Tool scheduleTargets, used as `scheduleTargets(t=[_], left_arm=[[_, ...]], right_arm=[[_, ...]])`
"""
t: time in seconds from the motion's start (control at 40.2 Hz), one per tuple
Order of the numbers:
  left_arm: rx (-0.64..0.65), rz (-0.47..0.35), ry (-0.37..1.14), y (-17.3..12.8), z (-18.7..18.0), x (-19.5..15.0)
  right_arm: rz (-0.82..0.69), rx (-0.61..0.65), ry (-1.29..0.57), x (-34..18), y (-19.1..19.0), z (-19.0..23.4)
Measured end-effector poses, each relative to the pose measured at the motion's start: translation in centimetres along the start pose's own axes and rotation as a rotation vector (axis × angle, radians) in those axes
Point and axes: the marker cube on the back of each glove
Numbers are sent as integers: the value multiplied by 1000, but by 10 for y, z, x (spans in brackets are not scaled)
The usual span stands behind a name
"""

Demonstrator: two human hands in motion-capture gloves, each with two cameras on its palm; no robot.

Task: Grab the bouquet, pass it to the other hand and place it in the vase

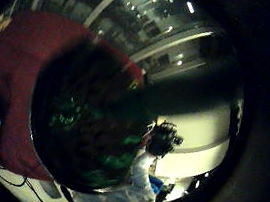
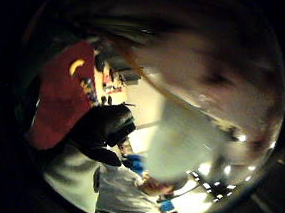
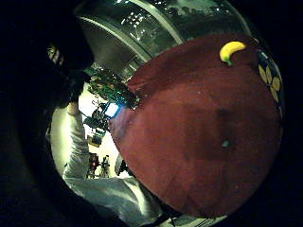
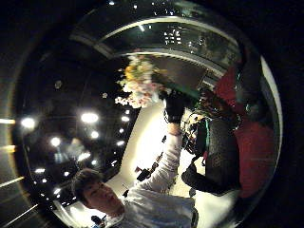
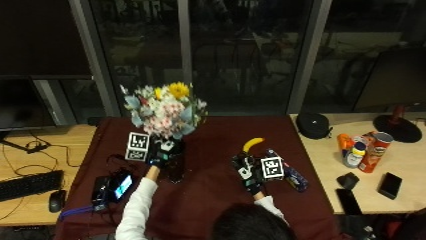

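Dark windows back a maroon tablecloth [image 5: 213,185]. Left hand [image 5: 158,155] grasps the pink, white and yellow bouquet [image 5: 164,111], upright over a dark vase [image 5: 176,167]. Right hand [image 5: 249,172] rests released near 1 yellow banana [image 5: 251,144].

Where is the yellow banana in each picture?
Outside view: banana on the red cloth, beside the right hand.
Right little finger view: banana near the cloth's edge.
Left thumb view: banana on the cloth.
Other two views: not seen.
Shared landmark: the red cloth.
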Motion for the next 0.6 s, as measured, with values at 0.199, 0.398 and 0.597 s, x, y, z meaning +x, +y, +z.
scheduleTargets(t=[0.199, 0.398, 0.597], left_arm=[[33, -62, -102, 54, -23, -50], [133, 8, -127, 60, -47, -26], [183, 28, -104, 62, -57, -17]], right_arm=[[47, 17, 17, 23, 7, -16], [155, 53, -24, 44, 17, -26], [-14, 42, -5, 66, 11, -22]])
